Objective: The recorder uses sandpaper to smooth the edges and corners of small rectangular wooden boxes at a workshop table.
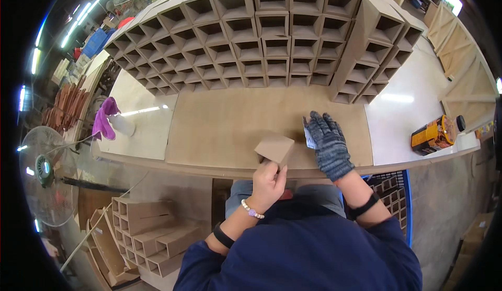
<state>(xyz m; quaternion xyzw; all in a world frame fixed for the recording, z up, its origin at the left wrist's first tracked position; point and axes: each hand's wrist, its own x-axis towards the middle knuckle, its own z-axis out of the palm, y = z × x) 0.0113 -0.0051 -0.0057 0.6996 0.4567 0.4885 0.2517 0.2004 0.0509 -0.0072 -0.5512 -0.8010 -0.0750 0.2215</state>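
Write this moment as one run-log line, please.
left hand: bare, holds brown piece | right hand: gloved, flat on board, touching white piece | behind: stacked boxes

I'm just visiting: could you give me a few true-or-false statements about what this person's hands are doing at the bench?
1. The left hand holds a small brown board piece. True.
2. Both hands are gloved. False: only the right hand wears a grey knit glove; the left is bare.
3. The right hand rests on the large brown panel. True.
4. The purple cloth lies under the right hand. False: it lies far to the left, beside a bottle.
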